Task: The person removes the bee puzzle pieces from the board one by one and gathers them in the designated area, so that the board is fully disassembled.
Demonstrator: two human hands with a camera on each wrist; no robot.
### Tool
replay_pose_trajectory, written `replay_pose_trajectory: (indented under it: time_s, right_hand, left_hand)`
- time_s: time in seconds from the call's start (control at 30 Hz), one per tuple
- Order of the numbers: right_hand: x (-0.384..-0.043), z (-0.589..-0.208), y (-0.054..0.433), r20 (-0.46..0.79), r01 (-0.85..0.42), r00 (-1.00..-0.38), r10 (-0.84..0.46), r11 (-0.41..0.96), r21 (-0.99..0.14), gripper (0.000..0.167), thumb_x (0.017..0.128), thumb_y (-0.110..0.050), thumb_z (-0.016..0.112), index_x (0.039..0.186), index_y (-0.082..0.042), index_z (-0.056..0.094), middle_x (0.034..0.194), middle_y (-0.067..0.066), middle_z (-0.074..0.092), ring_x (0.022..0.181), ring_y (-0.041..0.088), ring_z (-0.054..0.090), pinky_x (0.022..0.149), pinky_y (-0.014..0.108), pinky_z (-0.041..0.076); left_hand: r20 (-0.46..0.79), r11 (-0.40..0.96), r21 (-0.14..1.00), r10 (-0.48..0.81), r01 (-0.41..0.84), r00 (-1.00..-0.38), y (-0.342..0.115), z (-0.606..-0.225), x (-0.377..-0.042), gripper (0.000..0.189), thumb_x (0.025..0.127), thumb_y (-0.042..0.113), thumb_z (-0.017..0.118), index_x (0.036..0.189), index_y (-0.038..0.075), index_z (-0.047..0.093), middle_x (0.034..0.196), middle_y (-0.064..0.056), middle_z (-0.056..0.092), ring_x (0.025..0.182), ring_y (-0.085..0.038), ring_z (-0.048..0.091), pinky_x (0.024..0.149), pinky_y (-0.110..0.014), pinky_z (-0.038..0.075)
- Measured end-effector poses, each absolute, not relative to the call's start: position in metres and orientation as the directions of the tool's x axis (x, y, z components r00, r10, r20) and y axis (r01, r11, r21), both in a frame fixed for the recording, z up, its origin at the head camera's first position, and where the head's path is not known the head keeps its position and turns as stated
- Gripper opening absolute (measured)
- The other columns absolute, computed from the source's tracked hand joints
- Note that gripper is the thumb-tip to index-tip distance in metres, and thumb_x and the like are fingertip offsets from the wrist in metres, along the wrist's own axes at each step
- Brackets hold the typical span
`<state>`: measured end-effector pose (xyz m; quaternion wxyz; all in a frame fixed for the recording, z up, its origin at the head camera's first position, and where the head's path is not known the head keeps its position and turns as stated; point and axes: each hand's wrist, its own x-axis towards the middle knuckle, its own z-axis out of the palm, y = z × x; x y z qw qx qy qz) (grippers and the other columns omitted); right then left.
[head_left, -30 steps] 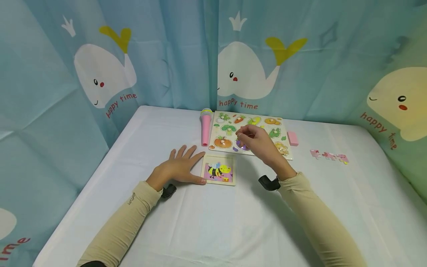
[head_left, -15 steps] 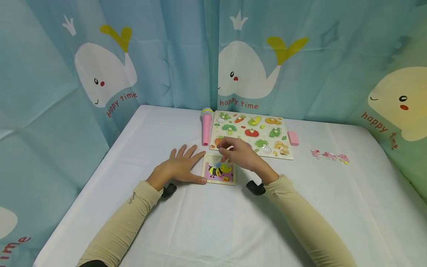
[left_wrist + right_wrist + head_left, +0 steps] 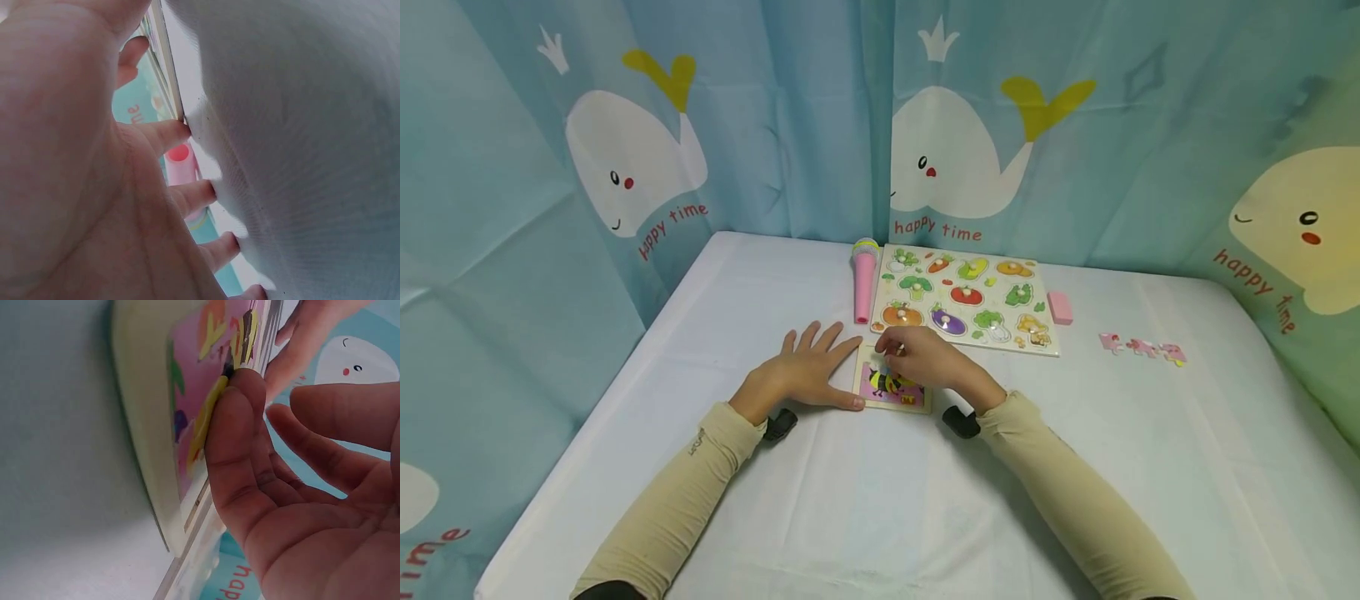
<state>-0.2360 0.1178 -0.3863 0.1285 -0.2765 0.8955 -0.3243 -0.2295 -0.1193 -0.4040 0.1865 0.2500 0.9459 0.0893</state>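
I note the left hand [image 3: 805, 375] spread wide against the square, cream-framed wooden bee puzzle [image 3: 886, 390] on the white tabletop [image 3: 850, 500], the right hand [image 3: 922, 357] loosely bent upon it, where uneven fingertip pressure could skid it.

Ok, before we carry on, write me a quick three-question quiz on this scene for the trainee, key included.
1. True or false: the left hand has its fingers spread beside the small square puzzle with a pale frame.
2. Which thing lies along the left side of the cream rectangular vegetable board?
A) a pink rectangular block
B) a pink-handled toy microphone
C) the square puzzle
3. What creature is pictured on the puzzle under the right hand?

Key: 1, true; 2, B; 3, a yellow-and-black striped bee.
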Motion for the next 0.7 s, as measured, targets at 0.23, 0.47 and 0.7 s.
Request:
replay_pose_trajectory:
  time_s: [0.23,0.47,0.7]
  right_hand:
    - [-0.2407,-0.3835,0.1134,-0.088,-0.440,-0.798,-0.596,0.677,-0.590,0.016,0.099,-0.005,0.070,0.111,0.002,0.076,0.096,0.005,0.072,0.085,0.018,0.064,0.081,0.035,0.056]
    - [-0.2438,-0.3829,0.1100,-0.124,-0.431,-0.796,-0.593,0.697,-0.573,0.014,0.099,-0.006,0.072,0.108,0.002,0.077,0.096,0.006,0.073,0.084,0.017,0.064,0.082,0.036,0.056]
    - [-0.2460,-0.3855,0.1083,-0.137,-0.409,-0.804,-0.579,0.705,-0.579,0.012,0.099,-0.007,0.071,0.107,0.001,0.077,0.095,0.005,0.072,0.082,0.016,0.063,0.081,0.035,0.056]
  left_hand:
    - [-0.301,0.855,0.265,0.513,0.446,-0.804,-0.1197,-0.4036,-0.2307,0.108,0.092,0.071,0.071,0.174,0.021,0.020,0.179,-0.016,0.005,0.161,-0.048,0.000,0.123,-0.072,0.004]
    - [-0.307,0.854,0.270,0.513,0.444,-0.802,-0.1186,-0.4026,-0.2303,0.108,0.093,0.071,0.070,0.174,0.020,0.019,0.179,-0.016,0.004,0.161,-0.048,-0.001,0.123,-0.072,0.003]
    - [-0.311,0.859,0.264,0.507,0.439,-0.804,-0.1181,-0.4009,-0.2295,0.108,0.093,0.071,0.071,0.174,0.021,0.019,0.179,-0.016,0.004,0.161,-0.047,-0.001,0.123,-0.071,0.003]
